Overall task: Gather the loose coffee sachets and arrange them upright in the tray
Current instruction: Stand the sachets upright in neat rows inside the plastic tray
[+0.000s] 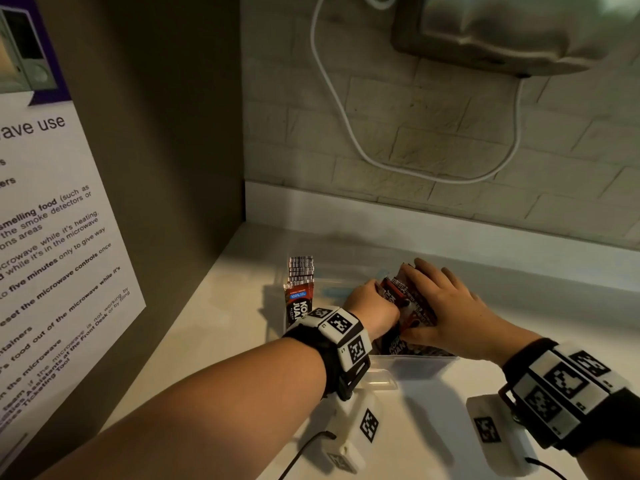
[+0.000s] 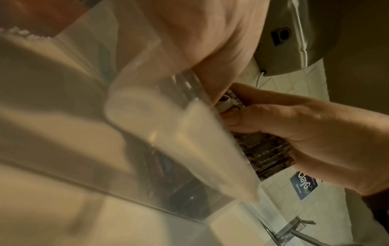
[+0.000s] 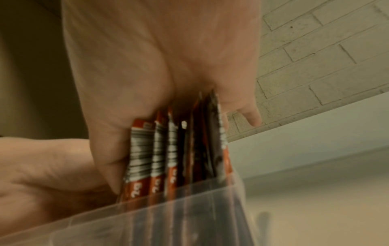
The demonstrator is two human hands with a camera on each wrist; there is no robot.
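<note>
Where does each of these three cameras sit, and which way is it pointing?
Head: worn on the head, looking down at the counter; both forearms, left hand and right hand on a sachet bundle in the clear tray.
Left wrist: low beside the tray wall, facing up; palm and the other hand show.
Right wrist: under the palm, looking along the sachets.
All share the sachets and tray.
</note>
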